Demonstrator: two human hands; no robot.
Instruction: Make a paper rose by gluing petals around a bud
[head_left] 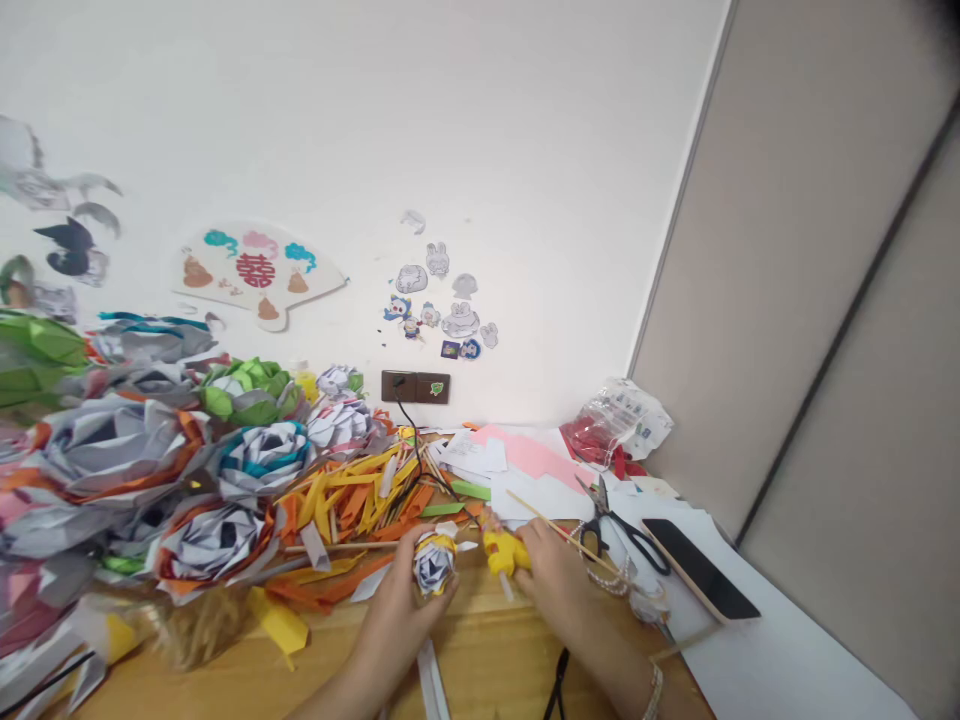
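My left hand (405, 600) is wrapped round a small paper flower (435, 561) with grey-white petals and a yellow rim, its face turned up toward me. To its left a thin wooden stick (341, 547) runs over the paper strips; whether it joins the flower I cannot tell. My right hand (551, 565) grips a small yellow hot glue gun (505, 553), a little apart from the flower. A whitish stick shows at the gun's lower end, and a black cord from the wall socket (416, 387) runs toward it. Both hands are just above the wooden table (487, 640).
Large folded-paper flowers (112, 450) pile up on the left. Orange and yellow paper strips (360, 495) lie behind my left hand. To the right are black scissors (619, 525), a phone (701, 568), a bead string (600, 572) and white paper sheets (780, 625). A plastic bag (619, 420) sits by the wall.
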